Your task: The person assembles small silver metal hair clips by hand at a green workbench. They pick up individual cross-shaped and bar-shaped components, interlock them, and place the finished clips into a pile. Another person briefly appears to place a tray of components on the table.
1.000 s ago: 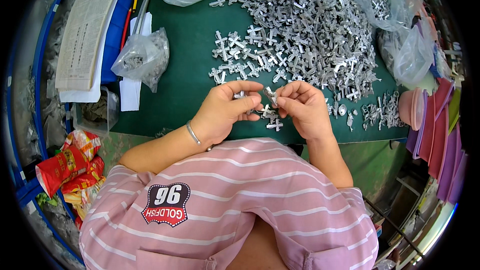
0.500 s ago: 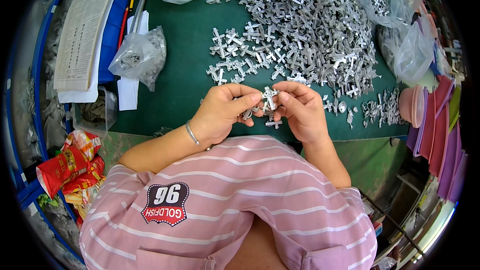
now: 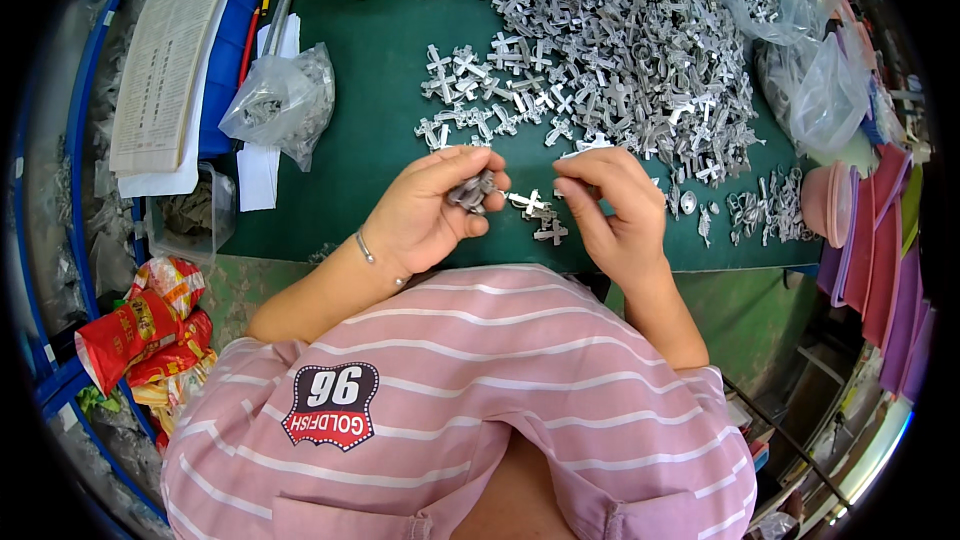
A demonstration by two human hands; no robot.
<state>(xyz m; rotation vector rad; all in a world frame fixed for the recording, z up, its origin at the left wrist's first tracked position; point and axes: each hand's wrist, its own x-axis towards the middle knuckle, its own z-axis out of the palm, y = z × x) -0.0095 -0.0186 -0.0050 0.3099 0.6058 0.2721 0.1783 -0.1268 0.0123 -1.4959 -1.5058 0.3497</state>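
Observation:
My left hand point(image 3: 428, 202) is curled around several small grey metal pieces point(image 3: 470, 192), which show between its thumb and fingers. Just right of it, cross-shaped metal pieces point(image 3: 548, 231) lie on the green tabletop, one of them bright silver point(image 3: 530, 202). Beside these is my right hand point(image 3: 618, 202), its fingers bent and its thumb a little apart from them, with nothing visible in between. Beyond both hands, a looser group of metal crosses point(image 3: 465, 75) lies left of a large heap of crosses point(image 3: 620, 50).
Small metal parts point(image 3: 765, 208) lie near a pink cup point(image 3: 825, 202) at the right. Clear plastic bags point(image 3: 825, 90) stand behind them. At the left are a bagged bundle point(image 3: 285, 105), a printed sheet point(image 3: 170, 70) on a blue bin and a clear tub point(image 3: 195, 215).
My hands have moved apart. The silver cross that was held between their fingers now lies on the table. My left hand has turned, showing the pieces in it.

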